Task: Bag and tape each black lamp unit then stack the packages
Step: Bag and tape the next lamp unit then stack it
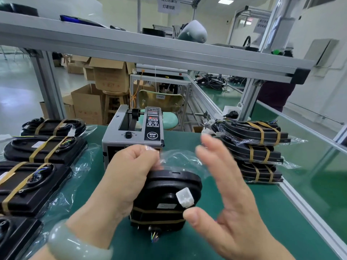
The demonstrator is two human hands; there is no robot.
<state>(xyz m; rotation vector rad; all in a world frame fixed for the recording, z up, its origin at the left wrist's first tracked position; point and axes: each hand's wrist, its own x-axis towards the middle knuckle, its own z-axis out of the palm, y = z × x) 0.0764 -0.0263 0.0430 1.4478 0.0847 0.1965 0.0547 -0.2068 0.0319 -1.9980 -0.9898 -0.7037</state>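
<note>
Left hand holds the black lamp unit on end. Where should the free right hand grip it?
Probably the right edge of the lamp unit, coming from the right: it stands on end, the left hand covers its upper left, and the white connector juts from the face, a poor grip.

Centre right, the right hand (232, 203) shows blurred fingers (219, 162); the lower-left lamp unit (16, 235) runs off the frame's edge.

A: Where is it looking from?
B: Head height, facing forward and down across the bench (272, 209), wide-angle.
A: How near?
B: Close; left hand (129, 171) and right hand (225, 194) are filling the foreground.
</note>
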